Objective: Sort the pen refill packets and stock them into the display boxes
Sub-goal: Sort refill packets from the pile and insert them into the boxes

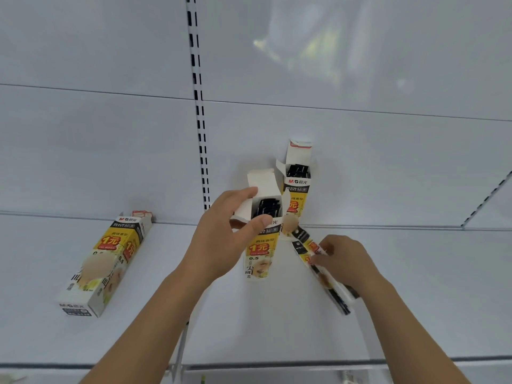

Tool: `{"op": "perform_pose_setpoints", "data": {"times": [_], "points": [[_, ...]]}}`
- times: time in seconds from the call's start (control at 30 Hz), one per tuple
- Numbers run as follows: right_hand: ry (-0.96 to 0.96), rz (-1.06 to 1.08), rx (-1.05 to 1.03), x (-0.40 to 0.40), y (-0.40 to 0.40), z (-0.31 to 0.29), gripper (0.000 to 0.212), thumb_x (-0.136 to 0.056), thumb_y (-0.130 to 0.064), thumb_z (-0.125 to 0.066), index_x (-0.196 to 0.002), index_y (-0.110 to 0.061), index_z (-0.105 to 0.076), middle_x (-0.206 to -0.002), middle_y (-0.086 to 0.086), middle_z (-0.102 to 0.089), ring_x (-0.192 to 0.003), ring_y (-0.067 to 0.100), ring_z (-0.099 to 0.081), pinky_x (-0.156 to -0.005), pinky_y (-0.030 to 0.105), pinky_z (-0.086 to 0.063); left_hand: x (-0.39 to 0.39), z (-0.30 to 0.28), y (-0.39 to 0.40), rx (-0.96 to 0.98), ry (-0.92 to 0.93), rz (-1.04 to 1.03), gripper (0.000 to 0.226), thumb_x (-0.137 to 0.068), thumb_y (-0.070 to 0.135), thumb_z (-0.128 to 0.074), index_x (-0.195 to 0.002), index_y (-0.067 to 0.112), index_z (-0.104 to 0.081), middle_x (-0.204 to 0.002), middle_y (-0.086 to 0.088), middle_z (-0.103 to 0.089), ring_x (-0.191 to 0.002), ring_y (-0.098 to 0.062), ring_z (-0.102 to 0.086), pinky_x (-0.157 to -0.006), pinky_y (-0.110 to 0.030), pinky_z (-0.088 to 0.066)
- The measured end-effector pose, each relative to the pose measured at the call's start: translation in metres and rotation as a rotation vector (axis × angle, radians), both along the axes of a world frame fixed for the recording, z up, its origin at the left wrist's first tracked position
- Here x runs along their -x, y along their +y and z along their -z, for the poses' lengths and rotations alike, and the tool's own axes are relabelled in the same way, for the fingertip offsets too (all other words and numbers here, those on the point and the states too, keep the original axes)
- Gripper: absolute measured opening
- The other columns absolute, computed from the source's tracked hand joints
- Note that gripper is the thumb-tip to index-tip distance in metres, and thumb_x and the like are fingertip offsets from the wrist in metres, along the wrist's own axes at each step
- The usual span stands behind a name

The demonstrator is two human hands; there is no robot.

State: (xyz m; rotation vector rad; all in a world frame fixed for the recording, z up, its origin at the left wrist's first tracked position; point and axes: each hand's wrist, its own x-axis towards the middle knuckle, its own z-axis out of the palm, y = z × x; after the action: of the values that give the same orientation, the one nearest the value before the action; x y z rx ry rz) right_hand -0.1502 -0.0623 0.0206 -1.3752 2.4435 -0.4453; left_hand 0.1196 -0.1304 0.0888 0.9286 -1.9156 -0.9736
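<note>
So I've got 1 refill packet (318, 261) pinched in my right hand (343, 261), fingers curled round its middle, and it's angled down and to the right with its top end pointing at the box (259, 239) I'm holding. My left hand (221, 239) has that box gripped near the top, thumb across the front face and fingers wrapped round the back, with the white lid flap (263, 184) standing open above my fingertips. The dark tops of refills already show inside, so it looks fairly full. A 2nd open box (297, 184) stands right behind it against the white back panel (388, 162), flap up too, also with dark refills showing, and the 2 boxes overlap from where I'm looking, so I can't tell if they actually touch. A 3rd box (106, 259) lies flat on its side well off to the left on the shelf (415, 300). What could go sideways from here, as I see it: the packet is tilted and the opening is narrow and crowded, so if I push it in at this angle it'll probably snag on the refills already in there or crumple against the side flap. My left grip is high on a tall skinny box, so a shove from the packet could tip the bottom out or knock the box behind it over. And since all 3 boxes look the same print, dropping it in the wrong 1 is an easy mistake.
</note>
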Motion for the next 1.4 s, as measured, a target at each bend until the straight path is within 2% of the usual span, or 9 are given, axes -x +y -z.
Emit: {"op": "perform_pose_setpoints", "data": {"times": [0.33, 0.47, 0.53, 0.63, 0.7, 0.77, 0.87, 1.03, 1.4], "points": [[0.01, -0.023, -0.207, -0.025, -0.01, 0.001, 0.022, -0.082, -0.028, -0.076, -0.098, -0.015, -0.07, -0.096, 0.003, -0.07, -0.088, 0.02, -0.068, -0.075, 0.034, -0.059, -0.003, 0.001, 0.007, -0.022, 0.011, -0.002, 0.058, -0.083, 0.061, -0.067, -0.138, 0.049, -0.051, -0.129, 0.028, -0.053, -0.097, 0.013, -0.061, -0.077, -0.02, -0.054], [-0.197, 0.008, -0.095, -0.026, -0.002, -0.004, 0.036, -0.083, -0.028, -0.081, -0.113, -0.024, -0.061, -0.098, 0.0, -0.07, -0.079, 0.021, -0.072, -0.064, 0.032, -0.057, -0.004, 0.004, 0.008, -0.035, 0.004, -0.001, 0.047, -0.084, 0.059, -0.07, -0.125, 0.056, -0.047, -0.129, 0.025, -0.058, -0.095, 0.002, -0.064, -0.083, -0.036, -0.06], [-0.133, -0.003, 0.049, -0.024, 0.005, -0.022, 0.018, -0.091, -0.035, -0.073, -0.086, -0.018, -0.069, -0.074, 0.001, -0.071, -0.067, 0.022, -0.07, -0.061, 0.031, -0.051, -0.005, 0.005, 0.009, -0.026, -0.011, -0.001, 0.051, -0.078, 0.069, -0.065, -0.125, 0.057, -0.048, -0.131, 0.027, -0.057, -0.097, 0.002, -0.064, -0.084, -0.039, -0.061], [-0.255, 0.028, 0.46, -0.034, 0.019, -0.077, 0.039, -0.099, -0.035, -0.068, -0.072, -0.007, -0.066, -0.056, 0.002, -0.063, -0.047, 0.01, -0.05, -0.052, 0.026, -0.037, -0.006, 0.004, 0.01, -0.018, -0.018, 0.001, 0.06, -0.075, 0.073, -0.062, -0.13, 0.054, -0.049, -0.132, 0.03, -0.054, -0.1, 0.0, -0.064, -0.087, -0.041, -0.061], [-0.471, 0.038, 0.806, -0.048, 0.025, -0.115, 0.034, -0.099, -0.035, -0.07, -0.078, -0.009, -0.069, -0.063, 0.005, -0.066, -0.053, 0.012, -0.052, -0.058, 0.027, -0.044, -0.006, 0.004, 0.012, -0.016, -0.022, 0.008, 0.063, -0.076, 0.071, -0.062, -0.135, 0.053, -0.047, -0.133, 0.029, -0.053, -0.102, -0.001, -0.064, -0.087, -0.041, -0.062], [-0.672, -0.004, 1.136, -0.069, 0.027, -0.144, 0.025, -0.099, -0.034, -0.07, -0.085, -0.013, -0.071, -0.075, 0.012, -0.068, -0.068, 0.03, -0.06, -0.076, 0.047, -0.057, -0.007, 0.004, 0.013, -0.01, -0.019, 0.02, 0.064, -0.076, 0.07, -0.062, -0.136, 0.053, -0.047, -0.132, 0.03, -0.052, -0.102, 0.002, -0.063, -0.087, -0.038, -0.061], [-0.898, -0.133, 1.369, -0.103, 0.017, -0.166, 0.015, -0.104, -0.019, -0.064, -0.091, -0.017, -0.071, -0.082, 0.007, -0.071, -0.082, 0.033, -0.069, -0.092, 0.056, -0.061, -0.009, 0.003, 0.015, -0.011, -0.018, 0.029, 0.066, -0.076, 0.069, -0.063, -0.139, 0.051, -0.048, -0.13, 0.031, -0.053, -0.101, 0.007, -0.061, -0.087, -0.034, -0.06], [-0.786, -0.256, 1.215, -0.127, -0.005, -0.153, 0.014, -0.103, -0.025, -0.062, -0.094, -0.024, -0.074, -0.092, 0.008, -0.077, -0.092, 0.044, -0.073, -0.088, 0.067, -0.057, -0.01, 0.004, 0.016, -0.024, -0.002, 0.04, 0.056, -0.084, 0.058, -0.072, -0.134, 0.052, -0.049, -0.127, 0.029, -0.057, -0.106, 0.0, -0.063, -0.089, -0.034, -0.06], [-0.649, -0.355, 1.064, -0.114, 0.002, -0.153, 0.015, -0.107, -0.016, -0.058, -0.109, -0.01, -0.072, -0.096, 0.002, -0.079, -0.092, 0.025, -0.077, -0.08, 0.043, -0.063, -0.012, 0.0, 0.015, -0.005, 0.018, 0.065, 0.046, -0.09, 0.049, -0.075, -0.122, 0.066, -0.048, -0.128, 0.03, -0.057, -0.109, 0.0, -0.063, -0.089, -0.028, -0.058]]}}
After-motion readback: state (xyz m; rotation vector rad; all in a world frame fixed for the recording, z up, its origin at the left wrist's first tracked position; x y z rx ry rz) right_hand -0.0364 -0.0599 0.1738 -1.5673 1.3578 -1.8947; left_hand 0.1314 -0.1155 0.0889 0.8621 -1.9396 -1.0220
